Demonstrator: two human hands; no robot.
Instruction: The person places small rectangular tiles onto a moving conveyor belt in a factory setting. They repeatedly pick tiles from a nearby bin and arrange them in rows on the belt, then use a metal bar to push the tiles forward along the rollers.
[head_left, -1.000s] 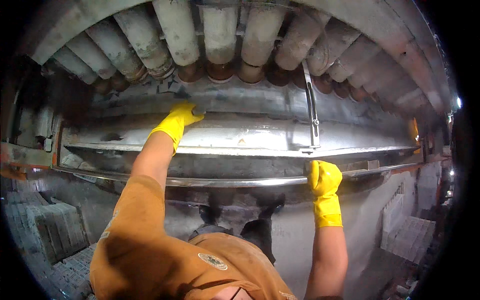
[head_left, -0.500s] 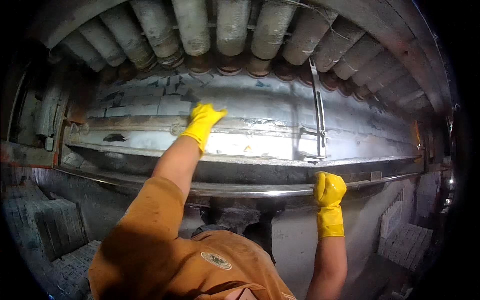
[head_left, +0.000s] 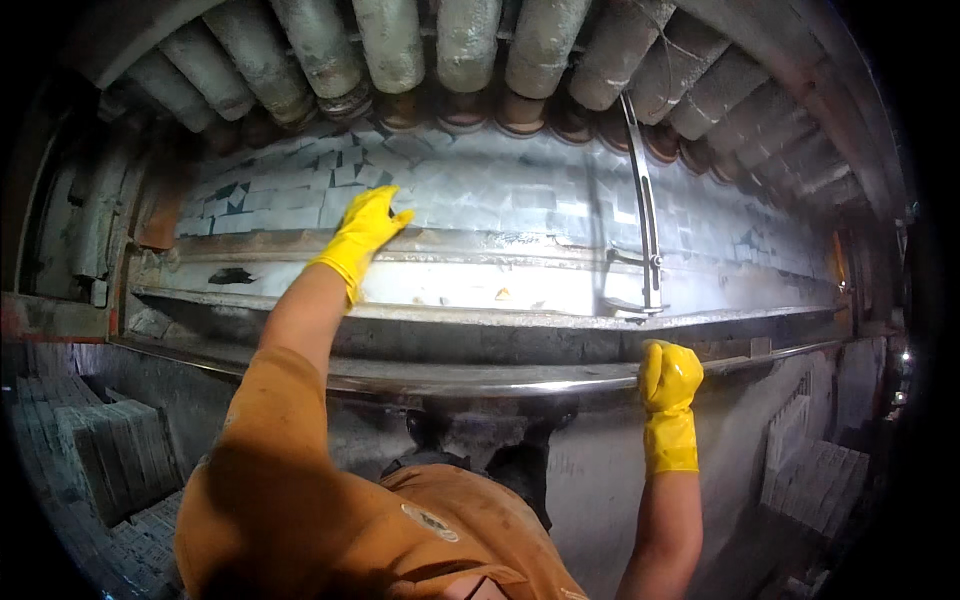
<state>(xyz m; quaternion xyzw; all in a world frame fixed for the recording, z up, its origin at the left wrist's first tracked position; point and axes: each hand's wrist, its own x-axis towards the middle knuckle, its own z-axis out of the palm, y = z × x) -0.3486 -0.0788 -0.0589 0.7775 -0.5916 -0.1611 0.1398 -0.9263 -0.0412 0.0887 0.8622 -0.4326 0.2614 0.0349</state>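
- left hand [head_left: 368,232] in a yellow glove is up against the grey brick wall [head_left: 520,205], fingers spread and flat-ish, not gripping anything
- right hand [head_left: 668,377], also gloved, is curled shut over the shiny metal rail [head_left: 470,380] along the front edge
- a thin metal bar [head_left: 643,205] stands upright on the ledge [head_left: 480,318], just above that right hand
- dusty grey rollers [head_left: 455,45] run overhead

The left hand [head_left: 365,235] and the right hand [head_left: 668,378] each wear a bright yellow rubber glove with a long cuff reaching past the wrist. Below the cuffs the forearms are bare. An orange short-sleeved shirt [head_left: 330,530] covers shoulder and chest, with a small oval patch [head_left: 430,522] on its front.
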